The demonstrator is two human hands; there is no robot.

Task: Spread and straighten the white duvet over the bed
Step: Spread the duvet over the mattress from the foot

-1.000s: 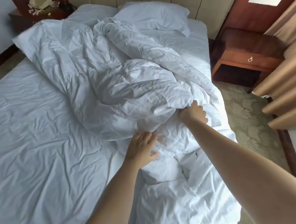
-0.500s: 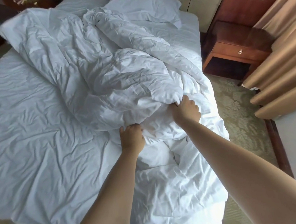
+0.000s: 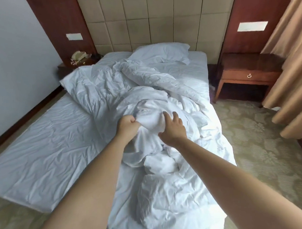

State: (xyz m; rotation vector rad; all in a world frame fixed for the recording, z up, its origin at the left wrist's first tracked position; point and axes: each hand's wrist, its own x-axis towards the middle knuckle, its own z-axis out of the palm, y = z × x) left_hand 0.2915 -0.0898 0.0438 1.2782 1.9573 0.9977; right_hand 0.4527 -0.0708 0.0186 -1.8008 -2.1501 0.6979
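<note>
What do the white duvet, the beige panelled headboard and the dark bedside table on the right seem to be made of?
White duvet: matte woven fabric, probably cotton; it creases finely and bunches softly.
Beige panelled headboard: padded squares with seams, perhaps leatherette or fabric.
Dark bedside table: reddish-brown wood or veneer, slightly glossy, with a brass-coloured ring pull.

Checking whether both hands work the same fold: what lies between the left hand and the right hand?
In the head view, only a raised bunch of the white duvet lies between the left hand and the right hand.
</note>
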